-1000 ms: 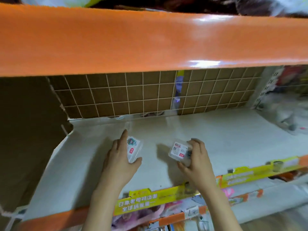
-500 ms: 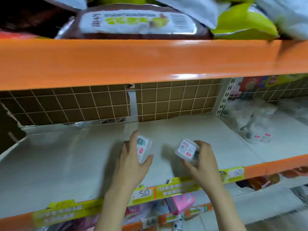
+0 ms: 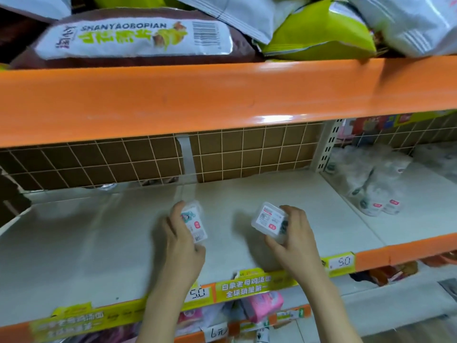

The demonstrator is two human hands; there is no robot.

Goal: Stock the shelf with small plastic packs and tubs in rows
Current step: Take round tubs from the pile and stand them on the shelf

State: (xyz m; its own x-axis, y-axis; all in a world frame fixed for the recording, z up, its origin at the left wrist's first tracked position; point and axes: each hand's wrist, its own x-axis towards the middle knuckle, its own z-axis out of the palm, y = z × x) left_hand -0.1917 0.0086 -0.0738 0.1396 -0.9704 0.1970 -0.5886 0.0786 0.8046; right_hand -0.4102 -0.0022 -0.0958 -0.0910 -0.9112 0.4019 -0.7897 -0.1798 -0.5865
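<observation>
My left hand point(image 3: 181, 246) grips a small clear plastic tub point(image 3: 195, 222) with a white printed label, held on edge over the pale shelf board point(image 3: 86, 243). My right hand point(image 3: 294, 236) grips a second clear tub point(image 3: 268, 221), label up and tilted, a little to the right of the first. Both tubs sit over the middle of the board, near its front half. Whether either tub touches the board I cannot tell.
An orange shelf beam point(image 3: 222, 95) hangs overhead with snack bags point(image 3: 133, 38) on top. A brown wire-grid back panel point(image 3: 247, 154) closes the rear. Clear packs point(image 3: 376, 189) lie in the right bay beyond a perforated upright point(image 3: 326, 147). Yellow price strip point(image 3: 249, 284) lines the front edge.
The view has swung right and up, showing the upper shelf's bags. Both hands keep their tubs, at about the same spacing over the board.
</observation>
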